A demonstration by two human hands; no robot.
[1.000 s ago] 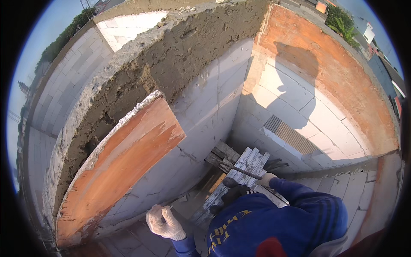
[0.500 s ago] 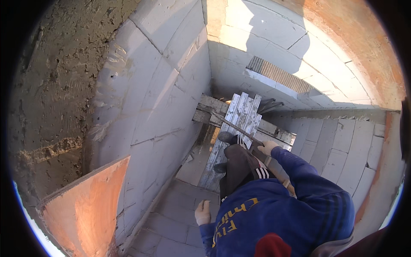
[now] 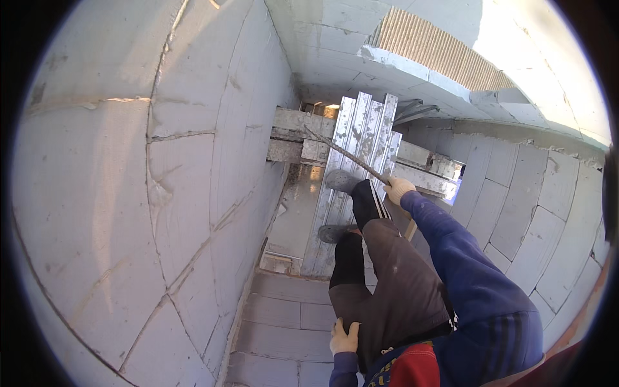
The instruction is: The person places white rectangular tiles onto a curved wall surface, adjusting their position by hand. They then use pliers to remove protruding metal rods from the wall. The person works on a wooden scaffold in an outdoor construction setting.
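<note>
My right hand [image 3: 400, 191], in a pale knitted work glove, is closed around one end of a ribbed steel bar [image 3: 348, 155]. The bar slants away to the far left, over the ribbed metal planks [image 3: 371, 132]. My left hand [image 3: 344, 337], gloved the same way, is beside my left thigh with its fingers apart and nothing in it. Both my feet, in grey shoes, stand on the metal planks. Under the planks, worn wooden beams [image 3: 293, 151] run crosswise.
A tall pale block wall [image 3: 180, 193] rises close on my left. Block walls also stand ahead and on the right [image 3: 509, 187]. A ridged strip [image 3: 445, 48] lies along a ledge ahead. Below the planks there is a drop to a lower surface [image 3: 293, 216].
My view has tilted and shifted, so more of my legs and the left wall shows. My left hand has come in beside my thigh. The right hand still grips the bar.
</note>
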